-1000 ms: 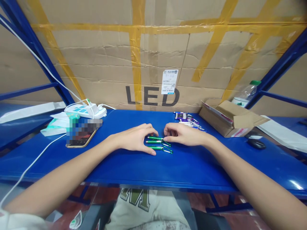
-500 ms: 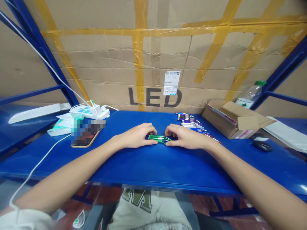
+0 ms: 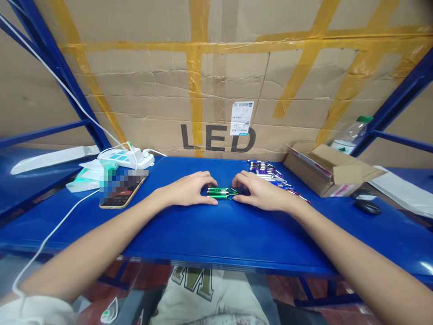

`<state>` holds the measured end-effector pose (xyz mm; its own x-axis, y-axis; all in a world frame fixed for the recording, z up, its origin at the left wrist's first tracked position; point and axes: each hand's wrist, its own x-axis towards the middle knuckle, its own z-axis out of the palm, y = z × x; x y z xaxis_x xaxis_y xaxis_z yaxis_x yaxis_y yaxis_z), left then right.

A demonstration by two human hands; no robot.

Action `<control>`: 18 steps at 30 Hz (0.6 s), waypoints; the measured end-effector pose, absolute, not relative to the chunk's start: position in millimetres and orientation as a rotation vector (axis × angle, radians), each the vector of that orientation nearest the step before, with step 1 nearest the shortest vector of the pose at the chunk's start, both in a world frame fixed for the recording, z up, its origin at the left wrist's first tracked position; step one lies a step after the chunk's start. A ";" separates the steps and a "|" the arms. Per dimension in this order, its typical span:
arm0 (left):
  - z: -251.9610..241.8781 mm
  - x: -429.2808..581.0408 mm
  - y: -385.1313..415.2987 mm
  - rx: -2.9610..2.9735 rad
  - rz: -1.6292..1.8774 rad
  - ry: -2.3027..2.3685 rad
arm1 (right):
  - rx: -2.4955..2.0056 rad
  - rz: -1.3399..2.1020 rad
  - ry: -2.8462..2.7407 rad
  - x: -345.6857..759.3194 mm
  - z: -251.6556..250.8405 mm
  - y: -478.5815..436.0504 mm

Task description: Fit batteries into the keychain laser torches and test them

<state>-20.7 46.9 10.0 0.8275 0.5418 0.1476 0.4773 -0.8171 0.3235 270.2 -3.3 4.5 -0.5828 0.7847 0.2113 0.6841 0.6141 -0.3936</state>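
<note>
Several slim green metal tubes with carabiner clips, like keychain flashlights (image 3: 219, 193), lie side by side on the blue table, clips to the right. My left hand (image 3: 190, 188) rests at their left ends, thumb and fingers spread apart around them and the thumb just off the lowest tube. At the clip end, my right hand (image 3: 259, 192) has its fingers curled and its thumb against the clips. Behind my right hand lie more such keychain flashlights (image 3: 259, 165) in rows, in black, purple, silver, blue and red.
An open cardboard box (image 3: 329, 174) and a black mouse (image 3: 367, 206) stand on the right, with a bottle (image 3: 352, 135) behind. At left are a phone (image 3: 123, 194), a power strip (image 3: 126, 158) and a tissue pack (image 3: 88, 176). A large carton (image 3: 152, 99) walls the back.
My left thumb has come off the green flashlights and the hand has opened slightly. The flashlights now lie more evenly side by side and a little further left.
</note>
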 end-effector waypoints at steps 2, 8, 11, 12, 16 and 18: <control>11.1 -24.2 50.0 2.721 0.337 0.786 | -1.107 0.316 -2.491 262.0 7.4 -9.4; 2.4 -23.6 57.0 2.667 0.423 0.813 | -0.989 0.277 -2.592 238.7 4.5 -20.7; -1.0 -20.1 55.7 2.666 0.455 0.809 | -1.004 0.279 -2.591 237.6 -0.1 -18.8; -1.2 -19.1 54.7 2.666 0.462 0.806 | -1.015 0.274 -2.586 238.2 -1.4 -17.6; 0.8 -16.5 51.3 2.659 0.461 0.779 | -1.055 0.218 -2.591 240.6 -4.6 -14.5; 1.5 -15.9 50.9 2.637 0.469 0.803 | -1.048 0.192 -2.609 240.6 -5.4 -14.8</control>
